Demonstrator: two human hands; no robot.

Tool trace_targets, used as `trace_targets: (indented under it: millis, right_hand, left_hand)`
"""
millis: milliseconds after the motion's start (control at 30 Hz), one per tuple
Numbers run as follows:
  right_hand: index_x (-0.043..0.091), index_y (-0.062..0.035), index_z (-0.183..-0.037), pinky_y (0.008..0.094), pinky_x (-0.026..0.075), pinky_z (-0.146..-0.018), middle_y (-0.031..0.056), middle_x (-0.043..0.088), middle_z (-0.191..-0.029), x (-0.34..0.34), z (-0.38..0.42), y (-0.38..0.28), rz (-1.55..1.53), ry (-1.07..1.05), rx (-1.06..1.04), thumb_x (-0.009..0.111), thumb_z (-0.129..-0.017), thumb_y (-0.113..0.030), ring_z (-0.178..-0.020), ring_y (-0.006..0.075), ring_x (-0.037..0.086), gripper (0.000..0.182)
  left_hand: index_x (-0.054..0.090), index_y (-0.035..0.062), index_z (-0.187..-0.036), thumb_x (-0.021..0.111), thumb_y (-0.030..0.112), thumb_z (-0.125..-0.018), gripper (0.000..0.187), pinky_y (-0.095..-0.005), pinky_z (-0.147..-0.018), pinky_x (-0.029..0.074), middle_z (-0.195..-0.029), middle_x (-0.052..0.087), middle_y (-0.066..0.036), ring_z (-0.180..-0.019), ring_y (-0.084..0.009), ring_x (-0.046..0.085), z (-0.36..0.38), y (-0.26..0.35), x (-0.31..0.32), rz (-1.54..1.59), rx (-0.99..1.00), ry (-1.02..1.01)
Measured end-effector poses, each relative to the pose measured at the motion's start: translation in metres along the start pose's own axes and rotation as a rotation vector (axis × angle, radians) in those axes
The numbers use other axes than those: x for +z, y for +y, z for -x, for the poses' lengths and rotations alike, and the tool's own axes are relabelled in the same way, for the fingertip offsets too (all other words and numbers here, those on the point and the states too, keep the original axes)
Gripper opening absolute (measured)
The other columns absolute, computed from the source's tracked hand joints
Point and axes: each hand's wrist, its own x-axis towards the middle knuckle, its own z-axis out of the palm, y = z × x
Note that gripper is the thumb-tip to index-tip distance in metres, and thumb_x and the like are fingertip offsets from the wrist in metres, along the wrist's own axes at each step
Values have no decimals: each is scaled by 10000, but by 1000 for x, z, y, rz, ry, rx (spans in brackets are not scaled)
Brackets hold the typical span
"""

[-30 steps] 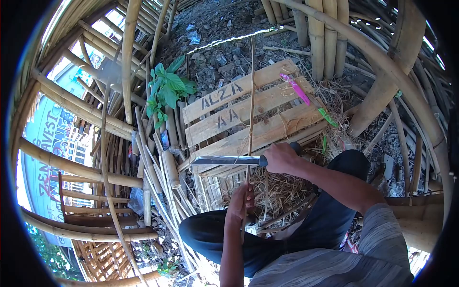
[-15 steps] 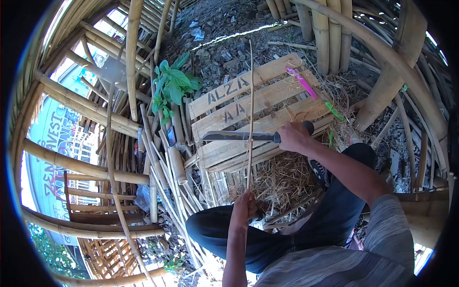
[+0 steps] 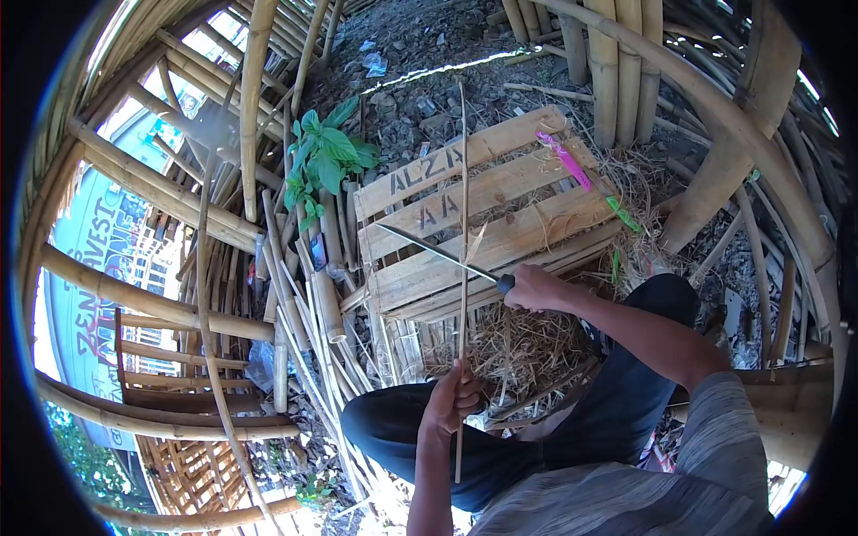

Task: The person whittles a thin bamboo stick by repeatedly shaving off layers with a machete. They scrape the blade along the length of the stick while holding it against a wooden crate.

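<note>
My left hand (image 3: pixel 452 398) grips a thin bamboo strip (image 3: pixel 462 205) near its lower end and holds it upright over my lap. My right hand (image 3: pixel 534 288) is closed on the dark handle of a long knife (image 3: pixel 440 251). The blade slants up to the left and meets the strip about halfway along, where a thin sliver curls away from it. Behind the strip lies a wooden pallet (image 3: pixel 483 201) with black letters painted on its slats. Dry shavings (image 3: pixel 527 344) are heaped on the ground between my knees.
Thick bamboo poles (image 3: pixel 152 192) and bundles of split canes (image 3: pixel 304 304) crowd the left side. More upright poles (image 3: pixel 617 62) stand at the back right. A green plant (image 3: pixel 323 159) grows beside the pallet. Pink and green plastic strips (image 3: pixel 572 165) lie on the pallet's right end.
The knife went from level to slanting, its handle end dropping lower down the strip. My left hand took a slightly lower, closer grip. A sliver now peels off the strip.
</note>
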Motion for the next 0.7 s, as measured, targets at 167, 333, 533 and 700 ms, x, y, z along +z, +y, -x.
trace_targets:
  millis: [167,333,533,700]
  right_hand:
    - [590,85,-681,417,501,-579,259,614,-665,20,-12,19,-339,-231,107,582,-633,-152,-664,340,649,242]
    - [656,18,-751,406,526,-617,196,635,-679,23,3,10,477,205,-200,614,-645,-190,-674,314,657,237]
    - [663,-8,-752,398,530,-618,177,643,-699,30,21,0,620,129,-379,614,-650,-194,-668,305,654,217]
    - [665,-17,-749,393,531,-609,161,649,-704,24,8,2,635,112,-336,622,-640,-173,-662,289,656,195]
  left_hand:
    - [372,178,-708,316,481,-967,402,-193,-355,119,-557,234,82,-419,-27,174,-6,3,-4,6,-27,-10]
    - [367,175,-705,302,483,-969,411,-194,-353,124,-559,232,83,-422,-31,176,-4,1,6,-44,11,55]
    - [352,176,-682,364,429,-971,385,-194,-349,128,-535,251,86,-405,-18,203,3,-7,14,-219,141,170]
    - [354,174,-677,373,419,-972,384,-191,-342,135,-532,242,86,-402,-20,206,20,-13,19,-361,180,284]
